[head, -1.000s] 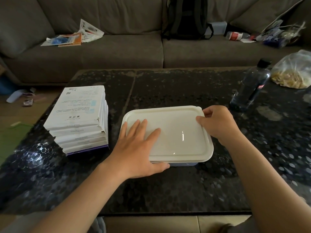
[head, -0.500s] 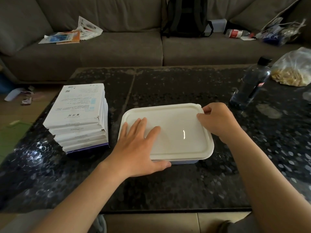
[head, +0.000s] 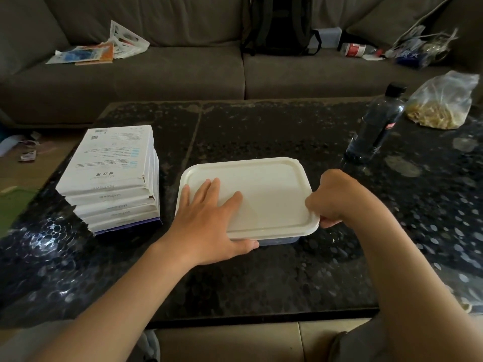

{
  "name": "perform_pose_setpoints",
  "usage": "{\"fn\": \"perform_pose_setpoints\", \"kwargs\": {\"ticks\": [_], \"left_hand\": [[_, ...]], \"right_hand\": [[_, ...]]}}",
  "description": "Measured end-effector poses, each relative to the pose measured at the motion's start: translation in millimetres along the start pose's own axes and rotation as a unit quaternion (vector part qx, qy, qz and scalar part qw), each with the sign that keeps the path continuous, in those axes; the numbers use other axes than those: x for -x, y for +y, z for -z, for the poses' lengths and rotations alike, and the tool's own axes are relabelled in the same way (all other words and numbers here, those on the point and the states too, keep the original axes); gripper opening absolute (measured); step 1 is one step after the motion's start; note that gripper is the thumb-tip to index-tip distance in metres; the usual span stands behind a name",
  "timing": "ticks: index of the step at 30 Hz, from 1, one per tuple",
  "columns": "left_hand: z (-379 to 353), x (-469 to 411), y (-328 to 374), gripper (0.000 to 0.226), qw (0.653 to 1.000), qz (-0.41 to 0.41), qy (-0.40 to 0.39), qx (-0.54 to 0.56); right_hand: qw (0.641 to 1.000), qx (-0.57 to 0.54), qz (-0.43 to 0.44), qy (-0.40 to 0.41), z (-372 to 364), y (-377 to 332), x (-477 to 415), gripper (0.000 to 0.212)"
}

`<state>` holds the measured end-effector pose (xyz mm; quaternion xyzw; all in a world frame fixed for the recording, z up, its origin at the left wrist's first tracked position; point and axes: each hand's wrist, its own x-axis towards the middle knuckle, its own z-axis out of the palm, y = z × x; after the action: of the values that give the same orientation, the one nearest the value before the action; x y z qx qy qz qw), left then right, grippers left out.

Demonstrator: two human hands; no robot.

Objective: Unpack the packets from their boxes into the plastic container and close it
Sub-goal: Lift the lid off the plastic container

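The left hand (head: 209, 226) lies flat on the white rectangular plastic lid (head: 269, 189); the right hand (head: 337, 197) grips its near-right corner, thumb apparently beneath. The shallow plastic container (head: 279, 240) stands on a dark speckled table (head: 261, 131) beside stacked white boxes (head: 112, 176).

A single view, taken from the person's head, faces forward and down across the dark speckled worktop (head: 261, 278). It sits close in: both forearms enter from the bottom edge, and the left hand (head: 209, 226) and right hand (head: 332, 197) meet the white lid (head: 266, 194) near the frame's middle. The wide lens takes in much around them: the sofa (head: 156, 74) facing the camera along the top, and floor (head: 15, 173) at the left edge and beneath the worktop's near edge.
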<state>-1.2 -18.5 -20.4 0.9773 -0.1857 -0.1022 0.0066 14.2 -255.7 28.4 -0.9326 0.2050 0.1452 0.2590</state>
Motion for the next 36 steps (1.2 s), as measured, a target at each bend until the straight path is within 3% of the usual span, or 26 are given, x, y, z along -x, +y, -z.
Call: {"fn": "perform_pose_setpoints", "kwargs": {"ticks": [13, 22, 28, 32, 36], "left_hand": [[0, 0, -4, 0.097, 1.0, 0.004, -0.005, 0.01], [3, 0, 8, 0.105, 1.0, 0.005, -0.015, -0.019], [15, -7, 36, 0.088, 0.995, -0.088, 0.036, -0.006], [22, -12, 54, 0.073, 0.992, -0.113, 0.053, -0.013], [21, -10, 67, 0.074, 0.991, -0.093, 0.099, 0.02]], "right_hand": [[0.999, 0.013, 0.021, 0.033, -1, -9, 11, 0.006], [0.999, -0.044, -0.008, -0.005, -1, -1, -3, 0.008], [0.999, -0.052, -0.006, -0.007, -3, -5, -4, 0.01], [0.991, -0.108, 0.006, -0.074, -3, -2, -2, 0.011], [0.952, -0.236, 0.005, -0.196, 3, 10, -3, 0.016]]}}
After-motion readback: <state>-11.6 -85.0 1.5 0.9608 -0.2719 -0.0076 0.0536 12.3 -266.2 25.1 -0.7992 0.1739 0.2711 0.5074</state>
